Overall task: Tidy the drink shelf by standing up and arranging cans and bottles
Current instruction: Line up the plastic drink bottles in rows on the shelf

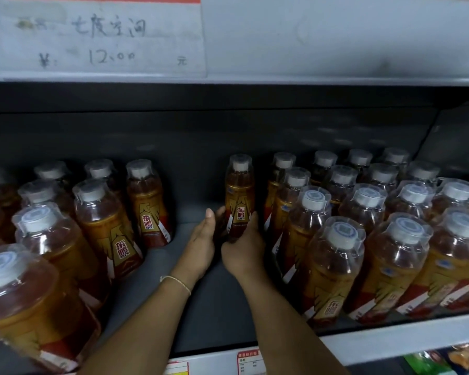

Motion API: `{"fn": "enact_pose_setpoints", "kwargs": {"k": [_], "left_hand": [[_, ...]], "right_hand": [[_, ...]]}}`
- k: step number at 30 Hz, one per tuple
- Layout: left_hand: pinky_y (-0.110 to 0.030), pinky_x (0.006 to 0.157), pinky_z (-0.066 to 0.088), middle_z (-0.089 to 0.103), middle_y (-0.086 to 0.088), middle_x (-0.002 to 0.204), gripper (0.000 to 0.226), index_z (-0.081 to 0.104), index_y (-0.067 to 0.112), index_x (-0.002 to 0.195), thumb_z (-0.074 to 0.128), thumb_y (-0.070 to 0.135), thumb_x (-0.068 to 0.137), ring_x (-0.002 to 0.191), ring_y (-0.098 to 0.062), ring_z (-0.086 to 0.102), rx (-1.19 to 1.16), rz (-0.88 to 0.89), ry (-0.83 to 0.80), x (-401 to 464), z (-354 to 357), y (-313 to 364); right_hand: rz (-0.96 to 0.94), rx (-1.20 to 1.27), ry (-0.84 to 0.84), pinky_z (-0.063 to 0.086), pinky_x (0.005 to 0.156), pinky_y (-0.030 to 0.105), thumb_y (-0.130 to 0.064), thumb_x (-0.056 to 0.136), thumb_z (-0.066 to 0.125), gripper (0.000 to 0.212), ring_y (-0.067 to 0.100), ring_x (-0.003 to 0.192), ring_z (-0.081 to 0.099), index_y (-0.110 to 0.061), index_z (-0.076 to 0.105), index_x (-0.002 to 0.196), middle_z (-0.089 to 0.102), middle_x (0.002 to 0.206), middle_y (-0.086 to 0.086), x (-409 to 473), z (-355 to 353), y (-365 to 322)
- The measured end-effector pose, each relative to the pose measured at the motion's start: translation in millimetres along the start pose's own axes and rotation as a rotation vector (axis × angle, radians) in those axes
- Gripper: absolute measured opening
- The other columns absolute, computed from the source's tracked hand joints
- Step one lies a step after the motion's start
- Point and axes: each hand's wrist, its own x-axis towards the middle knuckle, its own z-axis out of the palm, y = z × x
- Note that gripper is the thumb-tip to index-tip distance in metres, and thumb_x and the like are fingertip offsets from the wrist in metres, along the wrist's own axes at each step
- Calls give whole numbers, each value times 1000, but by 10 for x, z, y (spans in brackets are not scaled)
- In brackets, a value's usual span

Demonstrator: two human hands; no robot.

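Bottle (239, 196) stands upright at the shelf's (390, 339) centre, gripped low by both hands, left hand (201, 246) at nine o'clock, right hand (244, 250) at three, fingers curled round it.

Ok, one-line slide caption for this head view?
Both hands, left and right, hold one upright bottle in the shelf gap between two bottle groups.

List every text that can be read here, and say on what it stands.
"七度空间" and "¥: 12.00 元": handwritten on the white price card above the shelf.
"东鹏": on the label of the held bottle and neighbouring bottles.
Smaller label print and the shelf-edge price tags: too blurred to read.
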Motion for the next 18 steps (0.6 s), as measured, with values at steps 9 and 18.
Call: {"fn": "enact_pose_setpoints", "kwargs": {"k": [9,18], "left_hand": [[-36,114,33,64,8,129,61,59,31,126,39,72,85,127,-8,54,35,-52,-40,-41,17,70],[-39,108,43,66,-4,117,22,60,18,120,48,17,102,114,-15,60,315,133,321,-266,-114,482]], "right_hand": [[-17,-30,-59,32,120,45,-11,83,64,94,26,147,35,-26,13,160,39,157,6,27,-59,37],[-379,-54,240,39,112,44,-8,81,64,61,28,131,42,-12,51,141,46,140,9,-209,-28,-169]]}}
